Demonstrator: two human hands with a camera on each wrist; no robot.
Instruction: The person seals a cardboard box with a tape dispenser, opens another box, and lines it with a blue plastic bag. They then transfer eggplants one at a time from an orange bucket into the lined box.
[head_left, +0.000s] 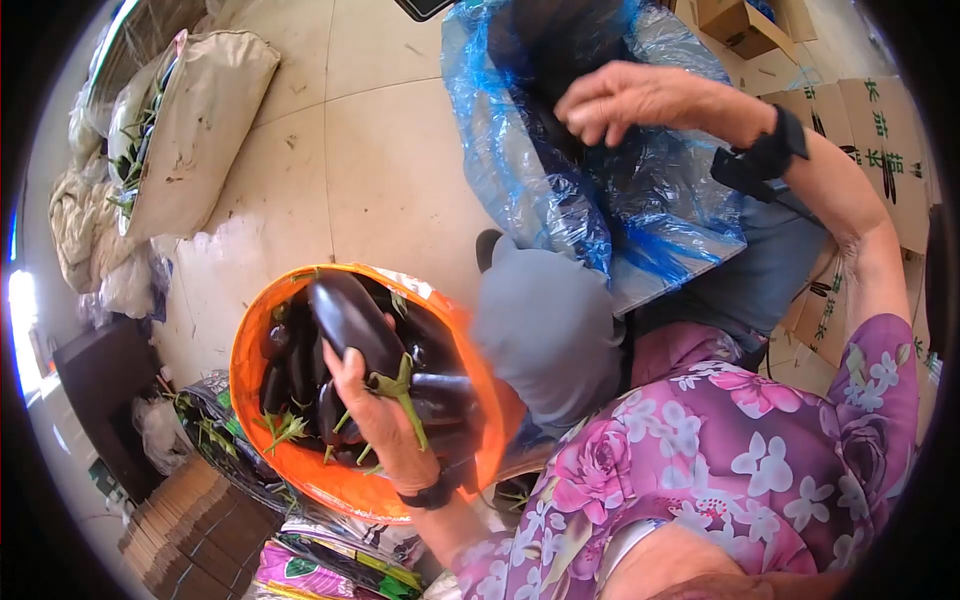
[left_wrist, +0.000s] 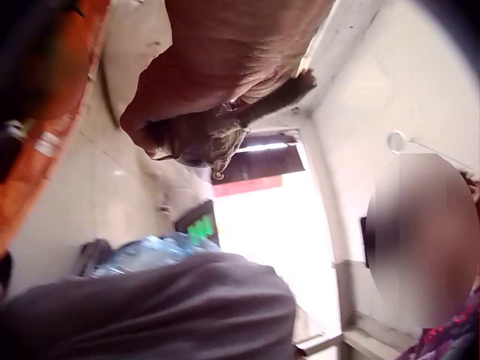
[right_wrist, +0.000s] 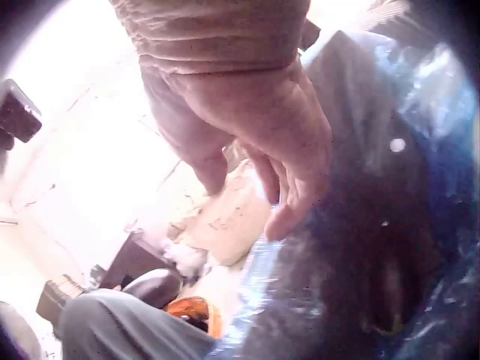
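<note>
My left hand grips a large dark purple eggplant near its green stem end, over an orange bucket. Several more eggplants fill the bucket, their green stems showing. The left wrist view shows the held eggplant's stem sticking out beside the hand. Over a blue plastic bag that lies spread at the upper middle, my right hand hangs with loosely bent fingers and nothing in them. In the right wrist view, the bag's dark inside lies beside and below these fingers.
A bent knee in grey trousers stands between bucket and bag. Printed cardboard boxes are at the right. A pale sack with green-stemmed produce lies at the upper left. Stacked flat cardboard sits at the lower left.
</note>
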